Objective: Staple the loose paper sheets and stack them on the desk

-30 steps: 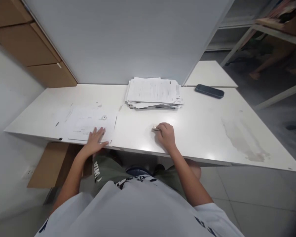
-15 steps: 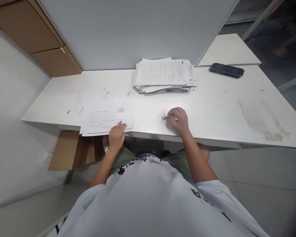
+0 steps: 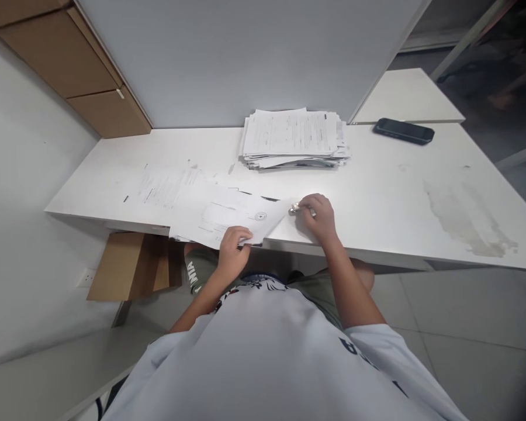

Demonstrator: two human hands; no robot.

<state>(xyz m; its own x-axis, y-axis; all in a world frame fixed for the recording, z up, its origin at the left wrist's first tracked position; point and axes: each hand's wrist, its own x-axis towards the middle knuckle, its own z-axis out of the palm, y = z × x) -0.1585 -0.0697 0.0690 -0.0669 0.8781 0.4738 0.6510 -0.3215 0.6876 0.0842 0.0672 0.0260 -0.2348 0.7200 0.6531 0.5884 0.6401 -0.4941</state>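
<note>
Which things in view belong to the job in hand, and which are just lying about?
In use:
printed sheet with round emblem, in left hand
shiny metal piece, too small to identify, in right hand

Apparently lying about, untouched:
printed paper stack
dark phone
open cardboard box

A white printed sheet (image 3: 228,213) with a round stamp lies slantwise, face up, its near edge jutting past the front of the white desk (image 3: 377,204); a small shiny metal object (image 3: 294,208), pinched and partly hidden, sits just beside its right corner
</note>
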